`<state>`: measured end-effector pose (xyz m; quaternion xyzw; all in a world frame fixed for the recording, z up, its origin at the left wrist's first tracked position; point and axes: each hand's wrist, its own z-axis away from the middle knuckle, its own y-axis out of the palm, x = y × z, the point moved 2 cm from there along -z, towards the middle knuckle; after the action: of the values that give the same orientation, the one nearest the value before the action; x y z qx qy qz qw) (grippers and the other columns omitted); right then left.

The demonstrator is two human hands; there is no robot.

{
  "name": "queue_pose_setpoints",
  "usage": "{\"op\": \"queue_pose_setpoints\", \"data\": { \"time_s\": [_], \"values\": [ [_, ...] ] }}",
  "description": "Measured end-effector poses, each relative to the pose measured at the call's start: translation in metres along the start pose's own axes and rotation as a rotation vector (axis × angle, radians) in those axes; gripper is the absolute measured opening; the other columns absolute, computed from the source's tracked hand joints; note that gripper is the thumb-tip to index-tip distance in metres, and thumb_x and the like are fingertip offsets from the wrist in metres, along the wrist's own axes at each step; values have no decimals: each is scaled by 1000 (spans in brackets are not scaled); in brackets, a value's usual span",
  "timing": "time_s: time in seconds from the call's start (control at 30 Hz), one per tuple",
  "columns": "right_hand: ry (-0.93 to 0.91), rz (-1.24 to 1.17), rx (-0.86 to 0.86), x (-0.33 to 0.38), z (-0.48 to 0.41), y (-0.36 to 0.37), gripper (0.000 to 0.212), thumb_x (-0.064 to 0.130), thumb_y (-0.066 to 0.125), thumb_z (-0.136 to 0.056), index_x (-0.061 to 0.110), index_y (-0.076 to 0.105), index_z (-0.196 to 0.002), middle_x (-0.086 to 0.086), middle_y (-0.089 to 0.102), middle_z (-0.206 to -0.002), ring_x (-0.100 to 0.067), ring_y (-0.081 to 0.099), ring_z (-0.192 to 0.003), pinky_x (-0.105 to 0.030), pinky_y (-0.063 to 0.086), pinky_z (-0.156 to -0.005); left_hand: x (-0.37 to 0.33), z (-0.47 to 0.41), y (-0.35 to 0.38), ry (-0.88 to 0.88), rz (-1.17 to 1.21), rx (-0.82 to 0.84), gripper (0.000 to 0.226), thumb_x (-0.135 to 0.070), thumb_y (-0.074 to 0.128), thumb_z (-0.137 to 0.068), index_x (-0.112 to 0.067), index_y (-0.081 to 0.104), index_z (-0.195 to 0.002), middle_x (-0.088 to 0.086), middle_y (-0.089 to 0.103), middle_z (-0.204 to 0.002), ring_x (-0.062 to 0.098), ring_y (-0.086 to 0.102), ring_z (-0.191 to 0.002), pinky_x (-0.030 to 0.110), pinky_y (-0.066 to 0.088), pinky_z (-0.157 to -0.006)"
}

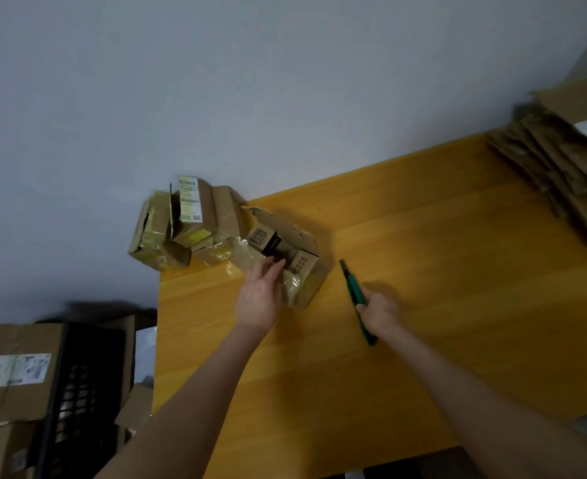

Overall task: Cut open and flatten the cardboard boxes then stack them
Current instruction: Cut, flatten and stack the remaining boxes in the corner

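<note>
Two hands are at work on the table (440,271). The left hand (259,300) lies with its fingers stretched out against the near side of a small torn box (302,267), steadying it, not wrapped round it. The right hand (381,314) is clenched round a green knife (353,288), whose tip points away from the person and sits just beside the box without touching it.

The box is on the table's far left part, its top ragged and partly open, with shiny tape on its near end. I judge the step to be the cutting open of this box. The next move calls for bringing the blade to a taped seam while the left fingers keep clear of its path.

More unopened boxes (167,229) crowd the table's far left corner, touching the one in hand. A pile of flattened cardboard (561,178) lies well apart at the far right. Larger cartons (12,371) and a black crate (77,392) stand on the floor to the left.
</note>
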<state>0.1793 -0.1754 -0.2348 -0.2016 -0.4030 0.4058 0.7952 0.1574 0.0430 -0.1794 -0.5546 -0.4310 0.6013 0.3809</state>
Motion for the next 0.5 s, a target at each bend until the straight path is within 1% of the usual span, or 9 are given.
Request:
{"op": "queue_pose_setpoints", "data": {
  "time_s": [0.07, 0.13, 0.17, 0.2, 0.23, 0.3, 0.37, 0.43, 0.5],
  "values": [
    [-37, -81, -100, 12, 0, -13, 44, 37, 37, -103, 25, 41, -144, -9, 60, -127, -28, 56, -114, -28, 40, -80, 1, 2, 2, -54, 62, -20, 49, -13, 55, -94, -20, 46, -142, 2, 42, -144, 20, 40, -131, 32, 45, -100],
    [-158, -317, -210, 35, -1, -30, 53, 51, 34, -100, 21, 45, -142, -5, 58, -132, -24, 54, -120, -31, 41, -91, 1, 3, 3, -39, 83, 0, 51, -13, 56, -93, -21, 44, -143, 1, 45, -141, 20, 43, -128, 33, 47, -98],
    [-225, -439, -199, 50, -3, -38, 60, 57, 36, -96, 20, 44, -142, -2, 55, -136, -22, 51, -124, -32, 40, -96, 1, 3, 4, -27, 88, 2, 52, -13, 57, -92, -21, 44, -142, 1, 46, -140, 20, 44, -126, 32, 47, -98],
    [-284, -512, -142, 67, -6, -43, 69, 64, 41, -91, 19, 42, -144, -1, 50, -141, -21, 47, -128, -35, 39, -101, 1, 4, 3, -27, 90, -20, 53, -12, 59, -91, -20, 45, -141, 2, 46, -140, 20, 44, -126, 32, 46, -98],
    [-326, -521, -71, 83, -7, -44, 79, 69, 48, -85, 20, 38, -146, 0, 46, -145, -20, 44, -131, -37, 37, -104, 2, 4, 2, -48, 93, -60, 55, -11, 62, -89, -18, 45, -140, 4, 46, -139, 21, 44, -126, 31, 45, -98],
    [-367, -413, 13, 110, -13, -40, 92, 67, 62, -76, 20, 32, -149, 0, 42, -148, -20, 41, -134, -38, 37, -106, 6, 4, 1, -179, 126, -137, 58, -14, 66, -87, -14, 43, -140, 8, 43, -138, 24, 45, -125, 33, 44, -98],
    [-348, -251, -14, 126, -23, -34, 86, 55, 67, -80, 21, 29, -149, -2, 43, -147, -24, 42, -133, -41, 40, -105, 11, 1, 0, -399, 258, -122, 62, -22, 67, -88, -13, 37, -142, 11, 39, -141, 28, 47, -124, 37, 44, -96],
    [-273, -53, -107, 131, -29, -29, 70, 44, 63, -87, 21, 32, -146, -6, 48, -140, -27, 48, -125, -41, 45, -95, 17, -6, 0, -590, 455, -32, 70, -33, 68, -88, -10, 33, -144, 14, 39, -143, 31, 47, -126, 40, 43, -98],
    [-226, 179, -284, 133, -26, -29, 59, 42, 63, -88, 19, 40, -137, -10, 48, -133, -28, 46, -119, -38, 44, -88, 20, -12, 1, -668, 630, 48, 76, -39, 69, -86, -8, 31, -144, 14, 44, -144, 31, 46, -129, 39, 41, -102]
  ]
}}
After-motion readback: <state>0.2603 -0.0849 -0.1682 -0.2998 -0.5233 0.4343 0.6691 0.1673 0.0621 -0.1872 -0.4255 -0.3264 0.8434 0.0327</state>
